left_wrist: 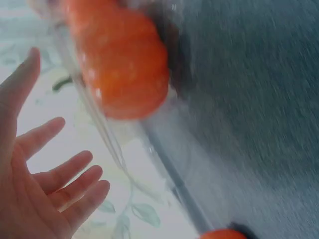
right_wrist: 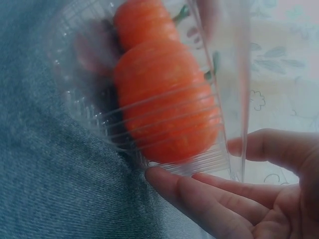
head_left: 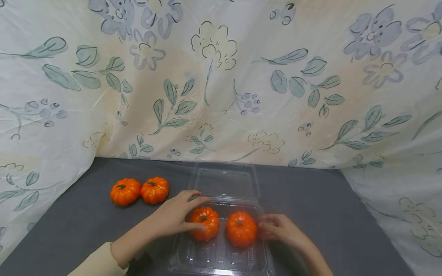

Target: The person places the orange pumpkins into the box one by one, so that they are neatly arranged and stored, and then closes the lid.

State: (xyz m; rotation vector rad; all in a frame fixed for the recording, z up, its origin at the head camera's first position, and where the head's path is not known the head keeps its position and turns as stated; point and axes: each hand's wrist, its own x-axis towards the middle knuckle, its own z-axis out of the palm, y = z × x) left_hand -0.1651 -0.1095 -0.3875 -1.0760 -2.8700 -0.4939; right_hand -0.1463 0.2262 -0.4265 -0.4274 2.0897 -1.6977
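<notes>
A clear plastic clamshell container (head_left: 183,255) lies with its lid (head_left: 224,180) folded back, away from me. Two small orange pumpkins are inside, side by side. Over the left pumpkin (head_left: 211,222) my left hand (head_left: 172,216) reaches, thumb blurred in front of it and fingers spread; in the left wrist view the palm holds nothing. My right hand (head_left: 284,232) is at the container's right side, beside the right pumpkin (head_left: 241,230). In the right wrist view its thumb lies at the rim (right_wrist: 227,149) and the fingers (right_wrist: 162,181) against the outer wall, gripping that edge.
Two more orange pumpkins, one (head_left: 125,192) and another (head_left: 155,191), sit close together on the dark grey table (head_left: 304,195), left of the container. A floral cloth (head_left: 221,96) hangs behind the table and down both sides.
</notes>
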